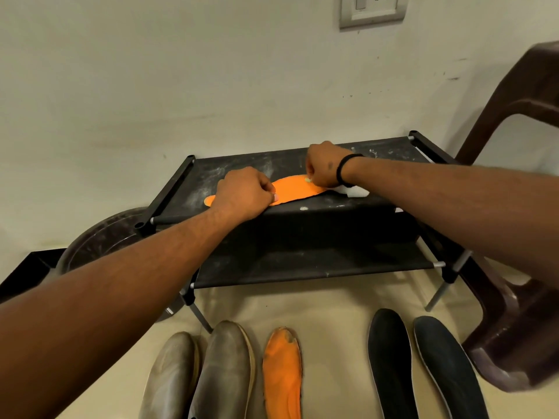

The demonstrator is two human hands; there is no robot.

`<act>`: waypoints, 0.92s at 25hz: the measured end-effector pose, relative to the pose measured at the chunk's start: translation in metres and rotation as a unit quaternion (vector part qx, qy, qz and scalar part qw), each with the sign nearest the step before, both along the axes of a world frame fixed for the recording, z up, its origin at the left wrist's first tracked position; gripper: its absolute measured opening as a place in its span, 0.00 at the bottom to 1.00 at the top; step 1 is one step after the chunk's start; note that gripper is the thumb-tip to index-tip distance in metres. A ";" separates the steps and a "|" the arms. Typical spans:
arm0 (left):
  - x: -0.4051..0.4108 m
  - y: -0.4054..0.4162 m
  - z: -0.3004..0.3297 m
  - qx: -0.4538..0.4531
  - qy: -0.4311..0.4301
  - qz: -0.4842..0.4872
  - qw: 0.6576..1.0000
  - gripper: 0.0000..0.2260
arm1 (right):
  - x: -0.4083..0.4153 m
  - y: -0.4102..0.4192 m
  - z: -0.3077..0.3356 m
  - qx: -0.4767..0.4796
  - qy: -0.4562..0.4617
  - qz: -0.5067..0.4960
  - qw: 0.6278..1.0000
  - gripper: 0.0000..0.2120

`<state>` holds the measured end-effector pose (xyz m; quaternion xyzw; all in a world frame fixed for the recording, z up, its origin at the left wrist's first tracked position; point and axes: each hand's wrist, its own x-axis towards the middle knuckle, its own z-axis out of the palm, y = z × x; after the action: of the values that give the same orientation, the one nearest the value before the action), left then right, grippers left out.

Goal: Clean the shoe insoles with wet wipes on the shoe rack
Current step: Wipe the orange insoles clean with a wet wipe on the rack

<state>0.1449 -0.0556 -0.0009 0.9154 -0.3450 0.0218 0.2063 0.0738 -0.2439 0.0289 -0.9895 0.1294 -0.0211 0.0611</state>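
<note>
1. On the top shelf of the shoe rack (332,164) lies an orange insole (295,190), flat and lengthwise along the front edge, where the taut fabric backs it for wiping.
2. Left hand (243,193) is clenched on the insole's near-left end, apparently pinning it so it will not slide under rubbing.
3. Right hand (325,167) is closed over the insole's far-right end, fingers curled as if picking or rubbing at a spot; whether it grips anything, I cannot tell.
4. A white wet wipe (357,192) pokes out beneath the right wrist, just right of the insole, on the same shelf.
5. On the floor in front of the rack wait a second orange insole (282,376), two grey ones (196,376) to its left and two dark ones (420,367) to its right, probably queued for cleaning.
</note>
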 end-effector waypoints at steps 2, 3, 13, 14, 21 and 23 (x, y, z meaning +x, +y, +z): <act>-0.001 0.001 0.001 0.001 -0.008 0.010 1.000 0.06 | -0.007 0.002 0.001 0.038 0.015 0.033 0.999 0.06; -0.002 0.001 0.002 0.002 -0.010 0.014 1.000 0.06 | -0.011 0.007 0.003 0.053 0.020 0.052 0.997 0.06; -0.004 0.003 0.004 0.020 -0.012 0.029 0.999 0.06 | -0.017 0.024 0.002 0.000 0.012 0.091 0.996 0.06; -0.004 0.003 0.004 0.018 -0.009 0.027 0.999 0.06 | -0.018 0.018 0.005 -0.020 0.028 0.071 0.997 0.07; -0.009 0.003 0.006 0.031 -0.032 0.028 0.999 0.10 | -0.014 0.058 0.000 0.047 -0.020 0.115 0.992 0.10; -0.010 0.004 0.007 0.032 -0.027 0.030 0.999 0.12 | -0.011 0.068 -0.001 0.062 -0.027 0.135 0.988 0.08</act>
<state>0.1353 -0.0512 0.0061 0.9304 -0.3235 0.0419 0.1671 0.0630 -0.1759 0.0283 -0.9913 -0.0065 -0.0314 0.1279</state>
